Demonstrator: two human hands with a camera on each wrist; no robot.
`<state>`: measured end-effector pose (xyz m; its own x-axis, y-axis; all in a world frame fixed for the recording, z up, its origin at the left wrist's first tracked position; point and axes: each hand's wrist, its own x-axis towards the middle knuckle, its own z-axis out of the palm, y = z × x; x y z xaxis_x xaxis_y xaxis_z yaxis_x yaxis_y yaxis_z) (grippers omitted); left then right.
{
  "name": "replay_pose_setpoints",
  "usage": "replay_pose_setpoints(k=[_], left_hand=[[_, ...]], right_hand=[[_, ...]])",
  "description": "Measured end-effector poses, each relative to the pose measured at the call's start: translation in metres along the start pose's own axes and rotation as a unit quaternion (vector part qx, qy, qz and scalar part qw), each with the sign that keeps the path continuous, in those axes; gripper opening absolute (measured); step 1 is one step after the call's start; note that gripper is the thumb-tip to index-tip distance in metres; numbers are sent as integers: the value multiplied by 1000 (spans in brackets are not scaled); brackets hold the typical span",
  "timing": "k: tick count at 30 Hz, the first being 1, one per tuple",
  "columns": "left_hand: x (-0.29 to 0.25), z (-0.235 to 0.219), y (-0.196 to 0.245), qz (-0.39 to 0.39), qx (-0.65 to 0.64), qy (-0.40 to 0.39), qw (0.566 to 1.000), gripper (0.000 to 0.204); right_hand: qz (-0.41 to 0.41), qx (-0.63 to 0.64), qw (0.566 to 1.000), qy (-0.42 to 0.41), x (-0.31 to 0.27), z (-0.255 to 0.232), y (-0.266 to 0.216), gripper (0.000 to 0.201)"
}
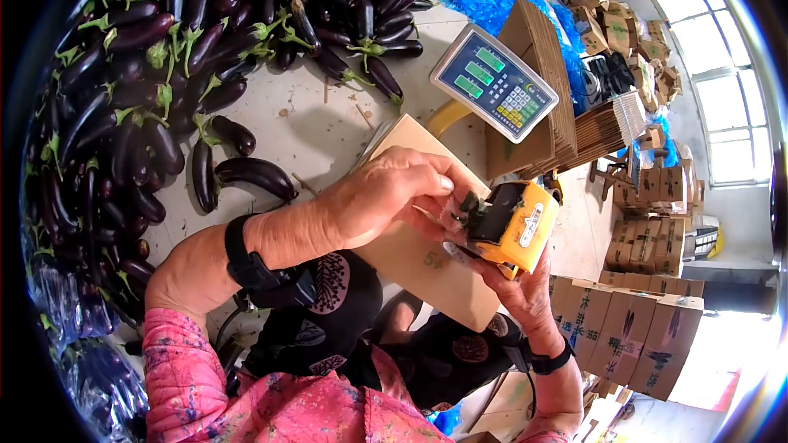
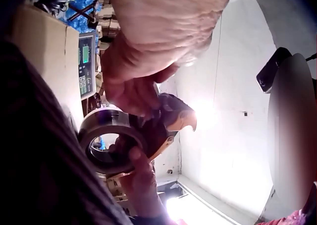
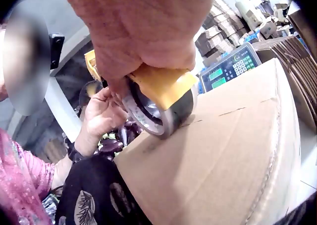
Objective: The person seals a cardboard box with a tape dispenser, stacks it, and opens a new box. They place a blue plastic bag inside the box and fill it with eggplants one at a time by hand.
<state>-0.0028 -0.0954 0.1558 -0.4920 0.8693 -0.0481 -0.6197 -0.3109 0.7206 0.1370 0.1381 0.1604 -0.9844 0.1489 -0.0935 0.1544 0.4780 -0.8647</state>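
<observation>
Tape dispenser hangs above the carton | right hand grips its body | left hand bends fingers at its front — cannot tell whether they pinch anything | likely light, stiff, smooth — best held by the body, clear of any cutting edge

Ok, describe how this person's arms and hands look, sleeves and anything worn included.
The left hand and right hand are gloveless. The left sleeve is pink, speckled with darker colours, and ends near the elbow. The left wrist strap is black and carries a dark device; the right wrist strap is also black, with a thin dark cable beside it.
</observation>
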Motion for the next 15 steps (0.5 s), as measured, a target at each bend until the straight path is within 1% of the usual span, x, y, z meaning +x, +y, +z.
replay_pose_setpoints(k=[1,2,5,6,7,9,10,13,14,15], left_hand=[[0,2,2,1,34,17,999,23],[0,3,3,1,68,33,997,22],[2,1,-6,23,106,45,993,20],[1,3,-2,27,119,57,991,18],[2,2,-3,47,151,68,985,18],[3,-3,-5,87,214,89,969,18],[2,-4,-3,94,243,110,959,19],[-5,-9,1,121,322,158,926,21],[-7,-14,0,133,345,168,914,22],[-8,-18,-2,145,368,176,901,22]], right_hand=[[7,11,1000,-2,1,0,2,66],[-14,-16,1000,2,2,0,0,67],[-65,-77,995,11,1,2,-9,68],[-73,-87,993,11,2,4,-11,69],[-81,-97,992,11,4,6,-13,70],[-86,-116,989,13,6,8,-17,70],[-88,-126,988,14,7,9,-20,71],[-147,-215,966,0,16,12,-40,70],[-150,-233,961,-18,18,12,-43,78],[-145,-241,959,-22,19,12,-45,80]])
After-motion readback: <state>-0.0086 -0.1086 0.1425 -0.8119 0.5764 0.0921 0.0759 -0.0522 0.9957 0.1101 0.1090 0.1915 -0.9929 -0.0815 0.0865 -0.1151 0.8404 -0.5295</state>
